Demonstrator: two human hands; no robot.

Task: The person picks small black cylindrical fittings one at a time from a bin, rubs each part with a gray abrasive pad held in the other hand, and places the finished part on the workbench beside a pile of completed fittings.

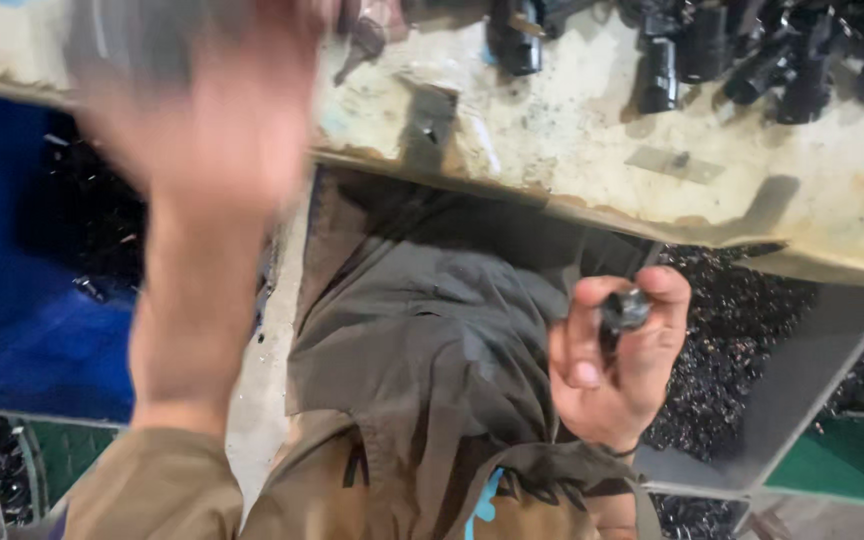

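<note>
— Our left hand is raised, blurred over the worn bench; we cannot tell its grip.
— We see our right hand below the bench edge, fingers pinching a small black fitting. More black fittings lie on top.

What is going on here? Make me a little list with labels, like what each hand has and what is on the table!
left hand: raised toward the worn pale workbench, blurred; whether it holds anything cannot be told
right hand: grips a small dark metal cylindrical part between thumb and fingers
on the bench: a heap of black cylindrical parts
below: dark metal shavings, blue bin
clothing: brown-grey garment
</note>
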